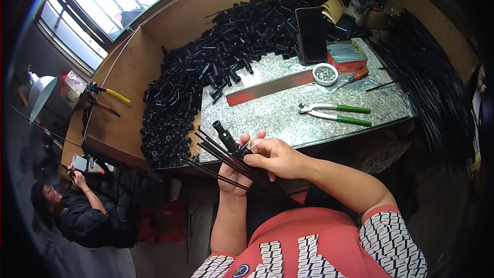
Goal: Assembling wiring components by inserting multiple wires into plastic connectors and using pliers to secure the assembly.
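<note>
In front of the table edge, my left hand (232, 181) is closed around several long thin black rods (222, 157) and a stepped black tubular fitting (224, 135), which points up and to the left. My right hand (280, 159) meets it there, thumb and forefinger pinched by the fitting's lower end. A thin pale strip (256, 143) shows at these fingertips; its kind is too small to make out. The rods' lower ends run down toward my lap, partly hidden by my right hand.
Black fittings (216, 46) are heaped along the wooden border. On the speckled tabletop (267, 123) lie green-handled pincers (334, 113), a flat metal bar (270, 87), a white bowl (325, 74), a screwdriver (358, 75) and a phone (311, 35). Black rods (437, 87) hang at right; another person (85, 211) sits at left.
</note>
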A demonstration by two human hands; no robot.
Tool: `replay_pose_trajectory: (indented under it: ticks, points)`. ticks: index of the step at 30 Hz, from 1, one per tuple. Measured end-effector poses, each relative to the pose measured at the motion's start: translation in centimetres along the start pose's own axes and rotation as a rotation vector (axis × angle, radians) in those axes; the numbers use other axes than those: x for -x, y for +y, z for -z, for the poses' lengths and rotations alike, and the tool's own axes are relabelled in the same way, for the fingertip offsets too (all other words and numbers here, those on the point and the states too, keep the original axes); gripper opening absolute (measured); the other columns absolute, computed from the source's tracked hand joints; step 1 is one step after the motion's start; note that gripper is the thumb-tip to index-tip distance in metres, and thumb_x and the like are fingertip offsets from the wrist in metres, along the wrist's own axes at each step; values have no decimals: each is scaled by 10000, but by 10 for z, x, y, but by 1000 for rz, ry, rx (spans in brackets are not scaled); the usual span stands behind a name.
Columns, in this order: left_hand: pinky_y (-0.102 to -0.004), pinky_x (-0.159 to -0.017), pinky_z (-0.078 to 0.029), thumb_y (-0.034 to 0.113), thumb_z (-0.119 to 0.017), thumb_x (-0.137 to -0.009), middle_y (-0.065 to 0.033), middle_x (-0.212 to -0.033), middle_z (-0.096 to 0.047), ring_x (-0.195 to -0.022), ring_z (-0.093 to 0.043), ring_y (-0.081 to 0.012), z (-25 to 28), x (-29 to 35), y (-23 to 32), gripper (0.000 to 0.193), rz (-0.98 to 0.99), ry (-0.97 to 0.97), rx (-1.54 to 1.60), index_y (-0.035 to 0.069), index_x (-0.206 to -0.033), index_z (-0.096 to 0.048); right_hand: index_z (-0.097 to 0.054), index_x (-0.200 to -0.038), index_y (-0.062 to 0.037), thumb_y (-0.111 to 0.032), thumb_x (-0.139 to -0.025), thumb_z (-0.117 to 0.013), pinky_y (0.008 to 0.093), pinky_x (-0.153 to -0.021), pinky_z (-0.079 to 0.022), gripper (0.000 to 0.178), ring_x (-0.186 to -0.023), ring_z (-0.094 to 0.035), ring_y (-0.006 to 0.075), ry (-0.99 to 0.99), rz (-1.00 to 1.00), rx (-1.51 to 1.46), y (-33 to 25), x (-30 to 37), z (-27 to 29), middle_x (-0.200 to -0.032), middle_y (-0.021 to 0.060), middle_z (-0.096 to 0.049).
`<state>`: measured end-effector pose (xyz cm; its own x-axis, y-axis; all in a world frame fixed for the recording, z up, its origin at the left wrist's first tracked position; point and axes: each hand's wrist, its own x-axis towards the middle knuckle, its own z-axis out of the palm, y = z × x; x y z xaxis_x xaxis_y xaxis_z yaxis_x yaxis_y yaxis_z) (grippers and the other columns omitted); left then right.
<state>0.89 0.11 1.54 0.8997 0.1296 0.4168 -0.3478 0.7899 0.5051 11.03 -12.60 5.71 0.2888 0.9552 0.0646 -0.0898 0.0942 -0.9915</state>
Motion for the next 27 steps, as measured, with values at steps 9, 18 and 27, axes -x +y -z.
replay_pose_trajectory:
  ticks: [9, 18, 27]
  points:
    - [-485, -1111, -268, 152, -586, -885, -224, -1416, -379, -1358, -309, -337, 3, 2, -3, 404, -12, 170, 116, -2, -1254, -531, -474, -733, -60, -271, -920, -586, 224, -399, -400, 303, -461, -497, 78, -31, 1, -1, -2, -1, 2, -647, 10, -534]
    - [-501, -1118, -236, 250, -660, -844, -207, -1453, -335, -1385, -250, -334, -2, 4, -2, 564, 49, 119, -8, 46, -1333, -468, -515, -766, -44, -282, -912, -609, 224, -413, -420, 295, -496, -521, 89, -90, -44, -35, -4, 1, 7, -675, 18, -544]
    - [-518, -1118, -229, 337, -679, -825, -219, -1465, -292, -1379, -258, -347, -13, -4, -3, 654, 56, 217, -154, 30, -1350, -439, -542, -823, -38, -237, -914, -605, 217, -455, -430, 228, -541, -533, 80, -111, -40, -50, -4, -4, 9, -711, 18, -565]
